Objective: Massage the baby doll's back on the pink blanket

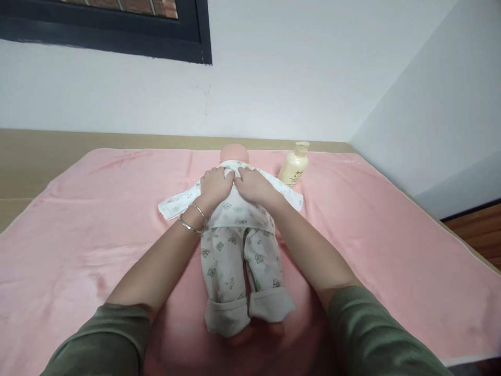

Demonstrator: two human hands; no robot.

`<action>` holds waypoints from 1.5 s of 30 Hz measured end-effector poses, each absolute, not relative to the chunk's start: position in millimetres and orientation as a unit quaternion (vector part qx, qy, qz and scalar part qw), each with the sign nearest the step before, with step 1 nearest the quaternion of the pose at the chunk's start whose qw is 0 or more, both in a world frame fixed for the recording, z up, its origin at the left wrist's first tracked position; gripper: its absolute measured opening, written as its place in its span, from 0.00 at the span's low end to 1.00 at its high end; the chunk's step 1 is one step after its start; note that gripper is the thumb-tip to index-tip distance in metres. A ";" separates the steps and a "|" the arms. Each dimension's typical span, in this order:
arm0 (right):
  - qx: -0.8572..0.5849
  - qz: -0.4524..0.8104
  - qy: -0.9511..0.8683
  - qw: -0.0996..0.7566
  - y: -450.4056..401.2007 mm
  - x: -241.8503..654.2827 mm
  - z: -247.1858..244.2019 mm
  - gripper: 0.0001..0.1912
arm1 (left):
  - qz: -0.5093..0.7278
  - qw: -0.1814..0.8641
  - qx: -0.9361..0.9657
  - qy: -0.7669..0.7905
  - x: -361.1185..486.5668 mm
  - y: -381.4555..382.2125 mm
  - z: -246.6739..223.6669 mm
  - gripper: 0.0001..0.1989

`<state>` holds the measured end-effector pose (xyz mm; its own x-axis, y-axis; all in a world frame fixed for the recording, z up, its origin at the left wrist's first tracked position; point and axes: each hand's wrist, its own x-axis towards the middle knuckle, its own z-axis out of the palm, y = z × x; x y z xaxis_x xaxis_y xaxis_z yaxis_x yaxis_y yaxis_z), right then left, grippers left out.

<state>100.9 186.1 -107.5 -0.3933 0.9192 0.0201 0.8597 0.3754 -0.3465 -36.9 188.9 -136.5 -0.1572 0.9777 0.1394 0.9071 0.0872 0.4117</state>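
Note:
A doll (234,153) lies stretched out on a pink cloth (129,198), its bald head at the far end and its feet towards me. It wears a white patterned top (235,209) and matching trousers (229,261) with turned-up cuffs. My left hand (215,185) rests on the left of the doll's upper body, fingers laid over the top. Beside it, my right hand (256,185) lies on the right half. Both thumbs meet near the middle, where the fabric bunches a little. The fingertips are partly hidden. Nothing separate shows in either hand.
A pale yellow pump bottle (293,167) stands on the cloth to the right of the doll's shoulder. Behind the cloth runs a wooden surface edge (164,142) against a white wall (274,78). A dark window frame (117,31) is at upper left.

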 end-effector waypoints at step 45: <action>-0.534 0.116 -0.791 0.274 197.5 98.3 -115.6 0.24 | 0.193 0.080 0.671 0.711 -31.7 175.8 -123.9 0.23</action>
<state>98.3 197.5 -115.6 -0.2785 0.9090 0.3101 0.7818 0.4021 -0.4765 -31.7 175.8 -123.9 -0.0854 0.9856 0.1459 0.9239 0.0235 0.3820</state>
